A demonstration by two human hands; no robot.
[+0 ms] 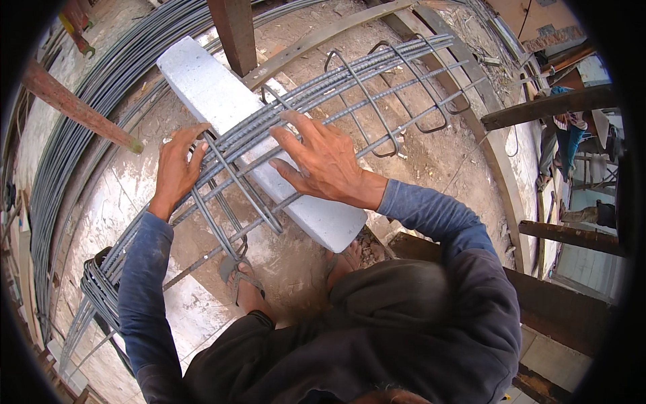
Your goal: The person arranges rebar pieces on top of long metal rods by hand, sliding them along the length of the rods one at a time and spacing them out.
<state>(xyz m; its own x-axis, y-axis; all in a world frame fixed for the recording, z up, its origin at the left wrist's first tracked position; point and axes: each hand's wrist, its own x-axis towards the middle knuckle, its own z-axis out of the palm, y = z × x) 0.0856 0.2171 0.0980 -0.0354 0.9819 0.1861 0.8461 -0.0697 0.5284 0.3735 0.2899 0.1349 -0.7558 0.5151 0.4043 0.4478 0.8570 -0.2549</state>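
Rebar cage (pixel 250 132): crosses over white block (pixel 212 94)
Left hand (pixel 177 168): left of block, at cage; cannot tell whether closed
Right hand (pixel 323 160): block's right side, fingers spread wide over cage

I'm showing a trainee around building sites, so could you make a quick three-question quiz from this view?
1. True or false: the rebar cage passes over the pale block.
2. What footwear shows? A) boots, B) sandals, C) clogs.
3. Which hand is nearer the long steel rods massed at the picture's upper left?

Key: 1. True. 2. B. 3. The left hand.
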